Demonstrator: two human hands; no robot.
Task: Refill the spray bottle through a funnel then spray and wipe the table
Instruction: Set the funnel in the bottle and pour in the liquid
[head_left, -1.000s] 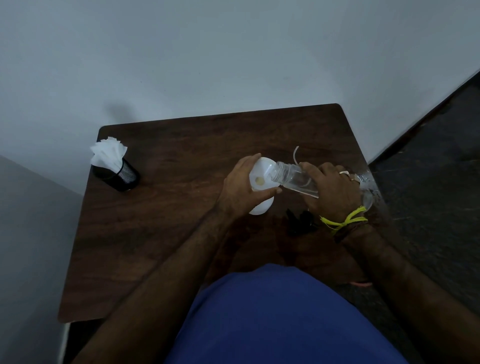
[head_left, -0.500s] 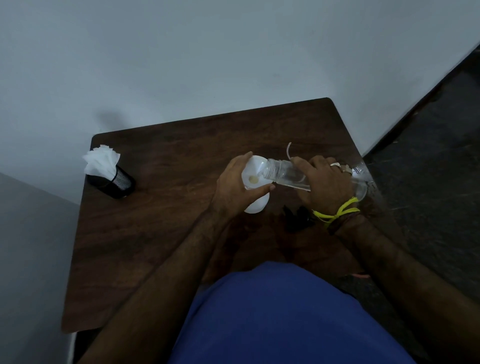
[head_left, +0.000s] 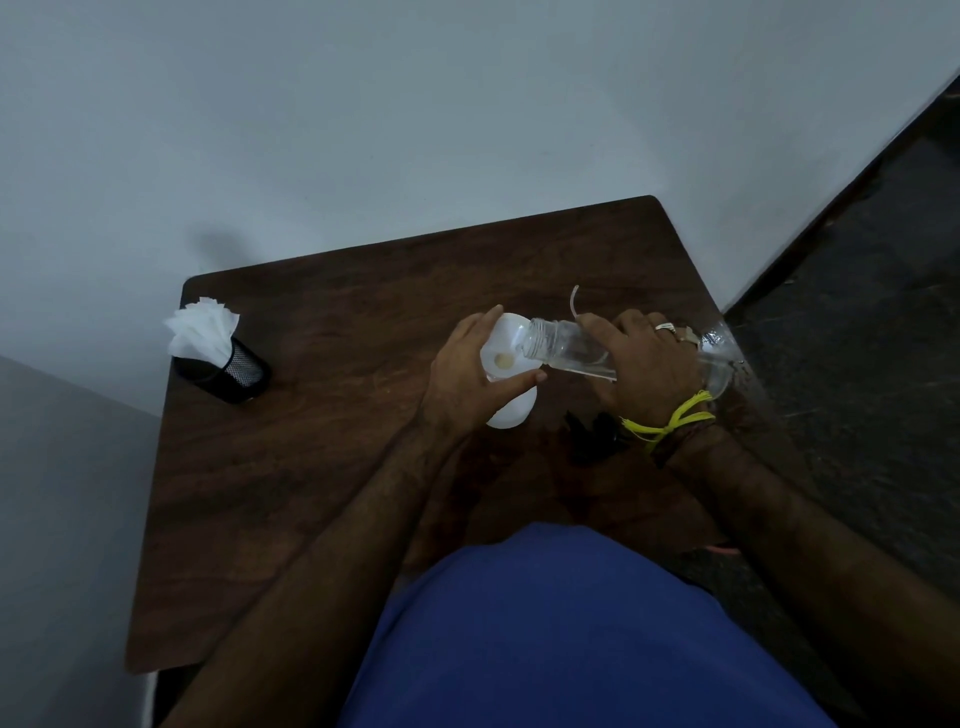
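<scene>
Nearest, the left hand (head_left: 470, 371) curls round the white funnel (head_left: 501, 356) and the spray bottle (head_left: 511, 410) under it at the table's (head_left: 322, 441) centre, apparently to steady them. At three o'clock of it, the right hand (head_left: 644, 364) grips a clear bottle (head_left: 563, 345), tipped mouth-down over the funnel, likely to pour. Farther off at nine o'clock stands a black mesh cup (head_left: 228, 371) of tissues (head_left: 202, 325), probably for wiping.
</scene>
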